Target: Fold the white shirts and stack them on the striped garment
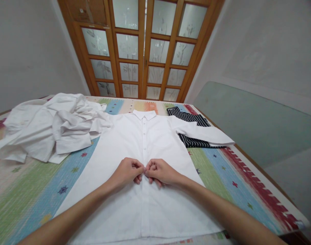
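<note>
White shirt (119, 146), 2 hands (131, 169) pinching its placket (144, 140)

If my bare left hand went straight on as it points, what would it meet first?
Likely your bare right hand: its fingertips sit beside those of your left hand, over the white collared fabric shirt, though depth is unclear.

A button-up shirt (157, 146) lies on the desk (40, 190), with a heap of clothing (53, 126) to its left. On the right, its sleeve (211, 133) lies across another garment (192, 142). Glass-paned doors (141, 61) stand behind the desk.
</note>
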A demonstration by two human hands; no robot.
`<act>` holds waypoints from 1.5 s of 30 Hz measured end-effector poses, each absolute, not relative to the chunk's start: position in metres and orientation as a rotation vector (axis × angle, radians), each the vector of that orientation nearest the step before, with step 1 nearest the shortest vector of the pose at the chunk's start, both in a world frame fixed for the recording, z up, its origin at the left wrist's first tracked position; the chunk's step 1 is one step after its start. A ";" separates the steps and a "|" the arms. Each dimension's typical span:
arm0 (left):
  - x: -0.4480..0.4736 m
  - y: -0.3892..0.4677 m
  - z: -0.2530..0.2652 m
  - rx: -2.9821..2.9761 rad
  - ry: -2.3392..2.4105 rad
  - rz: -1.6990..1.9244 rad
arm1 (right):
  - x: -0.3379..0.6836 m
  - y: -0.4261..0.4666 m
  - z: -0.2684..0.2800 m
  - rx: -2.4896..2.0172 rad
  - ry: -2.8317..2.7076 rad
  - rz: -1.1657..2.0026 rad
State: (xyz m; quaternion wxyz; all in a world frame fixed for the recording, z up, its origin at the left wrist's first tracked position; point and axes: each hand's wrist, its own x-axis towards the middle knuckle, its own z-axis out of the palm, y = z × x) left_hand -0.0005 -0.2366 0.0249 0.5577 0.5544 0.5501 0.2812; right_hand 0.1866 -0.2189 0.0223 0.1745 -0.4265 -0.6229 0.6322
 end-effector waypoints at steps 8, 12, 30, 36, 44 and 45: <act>0.002 -0.236 0.031 1.228 1.310 0.623 | 0.185 -0.224 0.022 -1.233 -1.773 1.715; 0.003 -0.236 0.030 1.198 1.312 0.614 | 0.183 -0.223 0.024 -1.250 -1.772 1.697; -0.001 -0.235 0.041 1.786 1.553 0.472 | 0.188 -0.218 0.023 -1.185 -2.008 1.621; -0.004 -0.240 0.043 1.923 1.570 0.430 | 0.185 -0.225 0.025 -1.295 -1.983 1.421; -0.010 -0.254 0.047 2.130 1.426 0.312 | 0.184 -0.238 0.032 -1.344 -2.363 0.805; -0.011 -0.256 0.048 2.155 1.396 0.311 | 0.184 -0.240 0.033 -1.357 -2.424 0.739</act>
